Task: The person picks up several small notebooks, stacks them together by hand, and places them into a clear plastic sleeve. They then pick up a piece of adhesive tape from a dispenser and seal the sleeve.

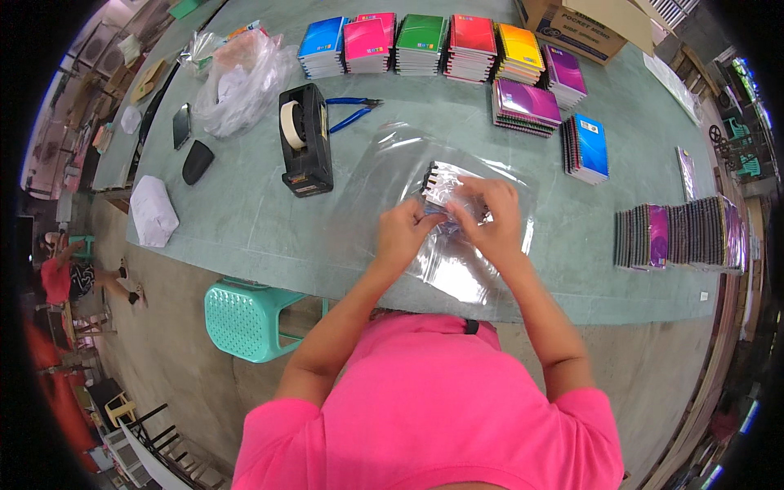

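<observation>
A small spiral-bound notebook bundle (441, 181), with white pages and black coil loops along its edge, lies among clear plastic sheets (461, 273) in front of me. My left hand (402, 234) is closed at its near left side, thumb and fingers pinching clear plastic. Curved over the bundle's right side is my right hand (495, 220), its thumb reaching toward the left thumb. Glare and my fingers hide much of the bundle. Beyond the plastic stands a black tape dispenser (309, 159) with a roll in it, and blue-handled pliers (351, 112) lie beside it.
Notebook stacks in several colours, such as the green stack (420, 45), line the far side. A blue stack (586, 149) and long notebook rows (682, 235) sit at right. A cardboard box (576, 31), plastic bag (237, 86), phone (181, 126) and turquoise stool (249, 318) surround the workspace.
</observation>
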### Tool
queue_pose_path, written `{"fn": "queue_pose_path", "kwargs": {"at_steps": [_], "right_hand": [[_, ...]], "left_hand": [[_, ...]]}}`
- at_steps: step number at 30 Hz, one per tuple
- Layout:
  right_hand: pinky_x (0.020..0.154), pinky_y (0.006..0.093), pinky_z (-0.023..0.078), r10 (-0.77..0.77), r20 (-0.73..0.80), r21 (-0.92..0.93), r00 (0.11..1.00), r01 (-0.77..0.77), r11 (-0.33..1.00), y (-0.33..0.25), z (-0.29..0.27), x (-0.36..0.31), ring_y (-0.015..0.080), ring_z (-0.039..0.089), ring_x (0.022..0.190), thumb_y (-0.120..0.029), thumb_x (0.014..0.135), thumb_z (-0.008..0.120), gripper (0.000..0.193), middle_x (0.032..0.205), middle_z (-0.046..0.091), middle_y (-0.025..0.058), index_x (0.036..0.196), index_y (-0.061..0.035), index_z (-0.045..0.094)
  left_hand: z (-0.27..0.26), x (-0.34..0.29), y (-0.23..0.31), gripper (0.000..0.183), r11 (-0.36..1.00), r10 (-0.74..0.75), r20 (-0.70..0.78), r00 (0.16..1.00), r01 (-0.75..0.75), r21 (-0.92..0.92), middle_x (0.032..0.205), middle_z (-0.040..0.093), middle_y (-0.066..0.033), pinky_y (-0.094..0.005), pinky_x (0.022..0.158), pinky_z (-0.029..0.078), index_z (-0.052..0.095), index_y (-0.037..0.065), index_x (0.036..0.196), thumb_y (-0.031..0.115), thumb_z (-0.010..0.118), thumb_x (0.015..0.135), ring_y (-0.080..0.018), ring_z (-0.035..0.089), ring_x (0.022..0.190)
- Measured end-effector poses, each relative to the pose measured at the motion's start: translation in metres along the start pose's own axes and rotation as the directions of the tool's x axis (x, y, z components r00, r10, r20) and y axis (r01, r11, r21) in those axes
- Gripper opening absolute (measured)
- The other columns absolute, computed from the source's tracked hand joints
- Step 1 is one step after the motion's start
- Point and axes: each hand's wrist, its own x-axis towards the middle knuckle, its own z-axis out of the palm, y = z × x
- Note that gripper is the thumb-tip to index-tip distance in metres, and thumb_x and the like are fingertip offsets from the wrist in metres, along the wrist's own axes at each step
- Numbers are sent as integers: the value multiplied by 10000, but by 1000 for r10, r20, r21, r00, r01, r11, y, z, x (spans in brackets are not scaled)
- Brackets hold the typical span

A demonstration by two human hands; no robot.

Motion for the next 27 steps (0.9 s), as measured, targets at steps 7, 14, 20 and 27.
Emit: {"fn": "queue_pose_path", "kwargs": {"at_steps": [7, 14, 20, 27], "right_hand": [[747, 416, 460, 315, 187, 38, 931, -327, 944, 20, -24, 64, 291, 596, 836, -265, 644, 773, 578, 901, 622, 114, 1152, -105, 549], [833, 324, 461, 336, 486, 13, 807, -391, 920, -23, -32, 79, 221, 591, 904, -213, 571, 797, 809, 1023, 603, 114, 1299, -172, 446], [949, 333, 386, 261, 317, 320, 912, -362, 875, 14, -46, 19, 198, 475, 1122, -247, 589, 819, 758, 1163, 538, 105, 1236, -37, 486], [865, 269, 423, 419, 172, 661, 892, -420, 622, 19, 14, 4, 163, 566, 939, -344, 853, 606, 389, 1047, 579, 81, 1063, -17, 582]], "left_hand": [[-1, -24, 0, 301, 991, -94, 387, 917, 125, -55, 615, 596, -88, -297, 542, 427, 634, -7, 758, 287, 683, 803, -100, 518, 578], [44, -42, 2, 398, 245, 3, 926, 378, 897, -367, 1013, 548, -96, -281, 659, 495, 464, 33, 1221, 112, 605, 858, -155, 583, 811], [-16, 23, 14, 446, 859, -86, 469, 879, 304, -411, 1135, 562, -96, -307, 932, 395, 582, 21, 1116, 255, 721, 762, -183, 495, 1101], [-9, 46, 24, 213, 835, 153, 204, 967, -16, -550, 998, 600, -74, -288, 852, 425, 621, 13, 909, 221, 605, 870, -160, 544, 975]]}}
